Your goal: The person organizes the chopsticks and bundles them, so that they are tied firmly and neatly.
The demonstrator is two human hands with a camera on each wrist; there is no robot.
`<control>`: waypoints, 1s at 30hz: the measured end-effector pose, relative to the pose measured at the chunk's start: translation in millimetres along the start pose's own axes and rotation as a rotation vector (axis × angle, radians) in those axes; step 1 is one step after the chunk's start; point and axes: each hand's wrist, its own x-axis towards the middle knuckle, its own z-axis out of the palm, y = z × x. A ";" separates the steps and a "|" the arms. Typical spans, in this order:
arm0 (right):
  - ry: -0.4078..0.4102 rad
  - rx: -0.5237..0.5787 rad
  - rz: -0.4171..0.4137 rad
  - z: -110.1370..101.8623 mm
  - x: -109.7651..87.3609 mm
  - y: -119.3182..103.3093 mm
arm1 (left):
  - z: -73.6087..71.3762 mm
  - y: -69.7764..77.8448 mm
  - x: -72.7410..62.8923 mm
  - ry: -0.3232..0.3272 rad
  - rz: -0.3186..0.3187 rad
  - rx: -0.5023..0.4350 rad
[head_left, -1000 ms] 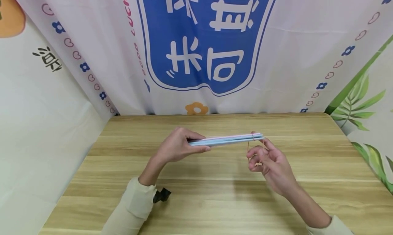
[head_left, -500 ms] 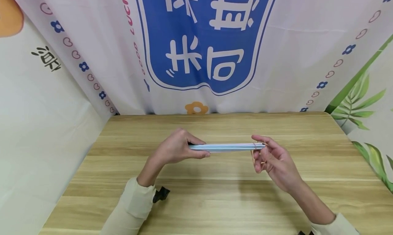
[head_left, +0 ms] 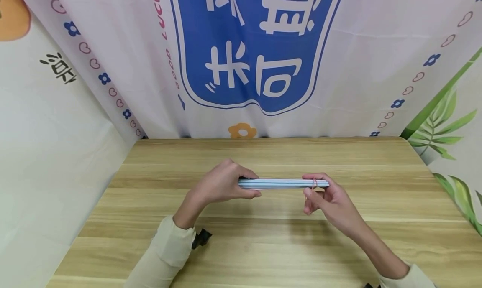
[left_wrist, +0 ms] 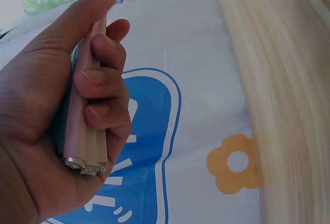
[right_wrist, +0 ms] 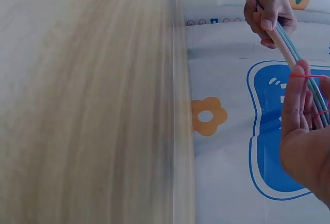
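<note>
A bundle of slim pastel chopsticks (head_left: 280,184), blue, pink and beige, lies level in the air above the table. My left hand (head_left: 222,183) grips its left end, thumb on the near side. In the left wrist view the fingers (left_wrist: 105,85) curl round the bundle and its blunt, silvery ends show below. My right hand (head_left: 333,200) is at the other end, holding a thin reddish rubber band (head_left: 314,184) that loops round the chopsticks. In the right wrist view, part of the band (right_wrist: 312,75) is stretched between the fingers and thumb, across the bundle.
Below the hands is a wood-grain table (head_left: 248,238). A printed white cloth (head_left: 361,83) hangs along its far edge, with another sheet (head_left: 56,162) at the left. A small black object (head_left: 201,238) sits at the left cuff.
The bundle has levelled out and come slightly nearer and lower. My right hand's fingers have shifted from around the bundle's tip to further along it, with the thumb drawn in by the rubber band.
</note>
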 end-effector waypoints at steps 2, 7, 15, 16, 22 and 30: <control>0.021 -0.059 0.007 1.6 0.1 -0.7 | 0.6 1.8 -0.1 0.008 -0.003 0.018; 0.067 -0.186 -0.050 3.7 1.7 -0.2 | 2.6 6.1 0.8 0.020 -0.002 0.068; 0.114 -0.226 -0.095 1.7 2.8 0.1 | 6.7 5.9 3.0 0.052 0.030 0.097; 0.118 -0.213 -0.080 1.7 2.8 -0.4 | 6.9 5.4 3.1 0.063 0.034 0.100; 0.127 -0.129 0.039 0.3 2.3 -1.1 | 5.5 4.0 2.1 0.116 0.056 0.104; 0.133 -0.010 0.034 0.8 1.5 -2.0 | 4.5 4.1 0.7 0.157 0.073 0.080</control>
